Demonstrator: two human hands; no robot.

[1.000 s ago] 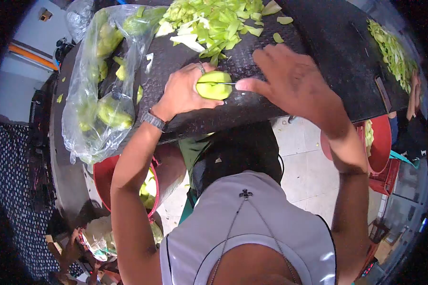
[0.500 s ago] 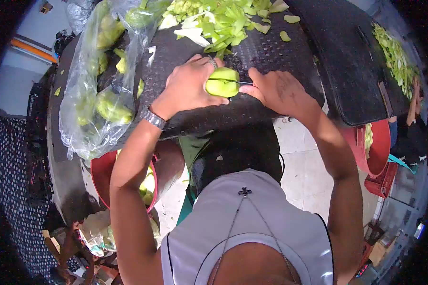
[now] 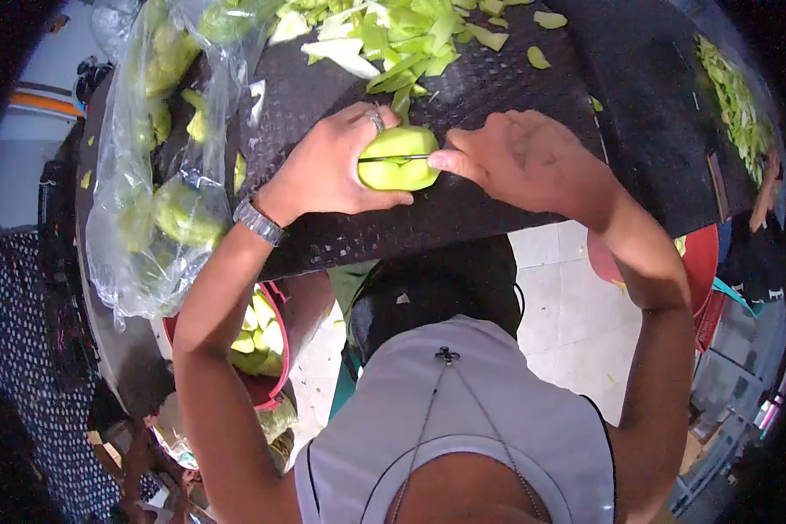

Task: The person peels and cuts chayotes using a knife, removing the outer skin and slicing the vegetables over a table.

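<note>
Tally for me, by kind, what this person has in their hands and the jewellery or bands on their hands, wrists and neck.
Green vegetable, in the left hand: 1
Knife, in the right hand: 1
Metal wristband: 1
Ring: 1
Necklace: 1
Total: 5

Strong light catches your left hand point(image 3: 327, 166), your right hand point(image 3: 528, 157) and the pale green vegetable point(image 3: 399, 177) between them, which glows against the dim, dark tabletop point(image 3: 506, 79). To the left of your left hand, you get whitish glare off the plastic bag point(image 3: 118, 253), while the floor tiles point(image 3: 559, 306) below your right hand look pale and bright. Far out from both hands, the wide lens bends and softens everything toward a black, grainy rim.
</note>
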